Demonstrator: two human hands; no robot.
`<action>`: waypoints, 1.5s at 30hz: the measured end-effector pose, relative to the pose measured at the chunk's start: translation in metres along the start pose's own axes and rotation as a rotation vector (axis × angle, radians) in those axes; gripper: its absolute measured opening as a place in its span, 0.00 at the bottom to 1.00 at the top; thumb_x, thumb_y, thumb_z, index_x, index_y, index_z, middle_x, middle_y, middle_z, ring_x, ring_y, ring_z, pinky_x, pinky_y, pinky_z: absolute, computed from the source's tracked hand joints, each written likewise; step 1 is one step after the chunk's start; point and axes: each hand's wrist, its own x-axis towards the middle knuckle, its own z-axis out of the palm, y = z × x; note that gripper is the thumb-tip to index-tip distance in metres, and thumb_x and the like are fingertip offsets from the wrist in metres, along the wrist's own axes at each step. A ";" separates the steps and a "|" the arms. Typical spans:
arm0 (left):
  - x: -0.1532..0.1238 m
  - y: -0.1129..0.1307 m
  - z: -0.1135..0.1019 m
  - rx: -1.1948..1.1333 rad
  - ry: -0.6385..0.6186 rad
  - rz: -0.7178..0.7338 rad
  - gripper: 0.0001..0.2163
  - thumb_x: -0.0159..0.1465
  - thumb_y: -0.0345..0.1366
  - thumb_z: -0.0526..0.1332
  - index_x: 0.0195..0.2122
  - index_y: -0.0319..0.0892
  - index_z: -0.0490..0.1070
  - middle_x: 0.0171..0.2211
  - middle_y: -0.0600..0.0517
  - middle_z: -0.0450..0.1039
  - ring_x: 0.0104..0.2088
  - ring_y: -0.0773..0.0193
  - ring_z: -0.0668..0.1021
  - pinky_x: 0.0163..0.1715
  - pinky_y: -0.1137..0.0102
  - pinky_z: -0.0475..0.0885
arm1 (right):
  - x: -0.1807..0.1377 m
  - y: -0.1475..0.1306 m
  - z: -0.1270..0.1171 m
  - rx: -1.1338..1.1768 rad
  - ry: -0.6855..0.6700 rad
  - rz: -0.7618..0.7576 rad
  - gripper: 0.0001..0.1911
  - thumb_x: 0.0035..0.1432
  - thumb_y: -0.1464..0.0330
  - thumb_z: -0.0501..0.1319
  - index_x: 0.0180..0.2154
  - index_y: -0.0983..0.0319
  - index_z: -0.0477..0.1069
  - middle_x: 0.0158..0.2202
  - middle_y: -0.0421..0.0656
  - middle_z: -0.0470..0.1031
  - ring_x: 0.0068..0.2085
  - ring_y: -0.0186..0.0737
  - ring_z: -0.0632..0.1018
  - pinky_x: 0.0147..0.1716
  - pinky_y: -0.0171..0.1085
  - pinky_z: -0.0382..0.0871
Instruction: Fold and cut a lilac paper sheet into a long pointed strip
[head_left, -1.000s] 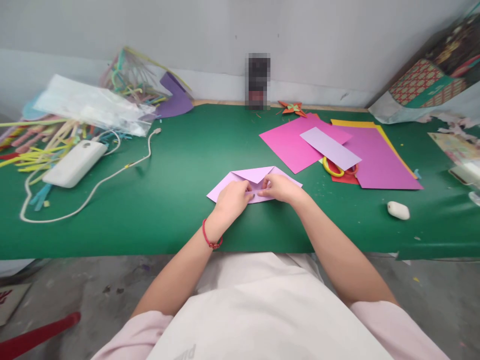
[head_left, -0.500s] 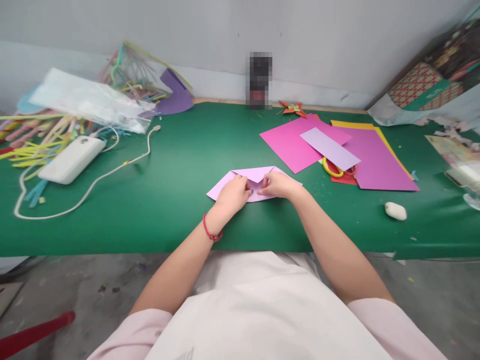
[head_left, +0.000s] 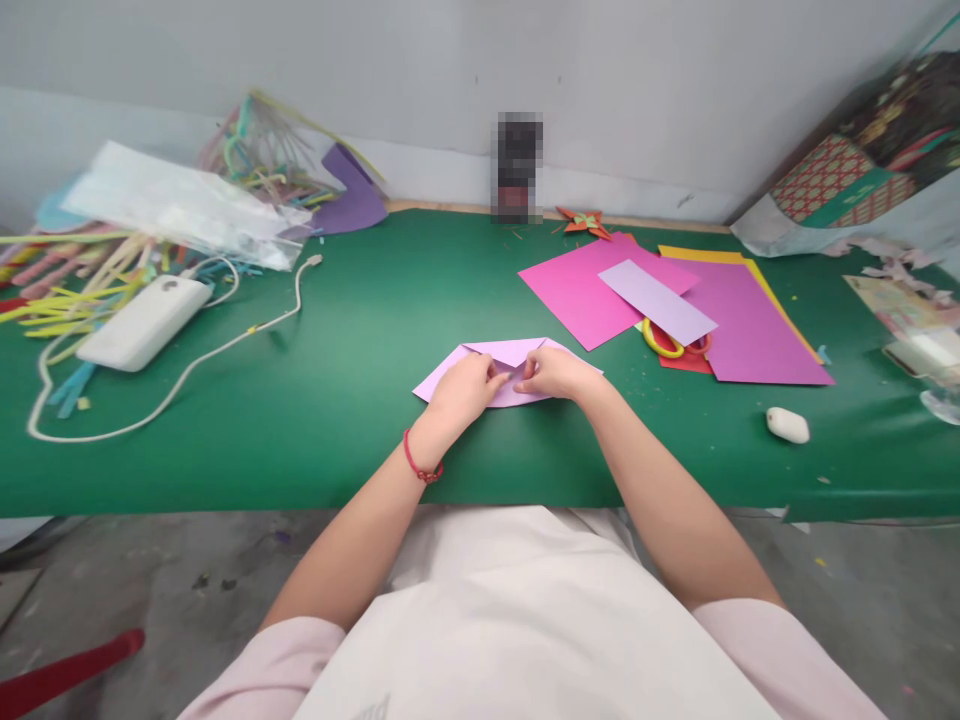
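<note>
A folded sheet of lilac paper (head_left: 435, 377) lies on the green tabletop in front of me, with pointed ends to left and right and a triangular flap along its far edge. My left hand (head_left: 466, 388) is closed on the paper's near-left part, thumb and fingers pinched near its middle. Opposite it, my right hand (head_left: 555, 373) pinches the paper at the right of the flap's tip. The fingertips of both hands nearly meet. Parts of the folds are hidden under the hands.
Right of the hands lie magenta paper (head_left: 570, 290), a lilac strip (head_left: 652, 300), scissors (head_left: 663, 340) with a yellow handle, purple paper (head_left: 757, 330) and a small white case (head_left: 787, 425). Leftward are a white power bank (head_left: 146, 322) with its cable and several coloured pipe cleaners (head_left: 82, 290).
My left thumb and fingers have shifted slightly at the middle of the lilac paper. My right hand keeps its pinch almost unmoved. The view has tilted a little.
</note>
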 end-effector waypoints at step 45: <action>-0.055 0.011 0.033 0.409 0.053 0.198 0.28 0.68 0.45 0.48 0.63 0.29 0.56 0.64 0.37 0.54 0.65 0.49 0.56 0.64 0.50 0.47 | -0.001 -0.008 -0.004 -0.104 -0.033 -0.025 0.05 0.50 0.66 0.65 0.25 0.61 0.74 0.32 0.44 0.79 0.34 0.38 0.77 0.29 0.31 0.66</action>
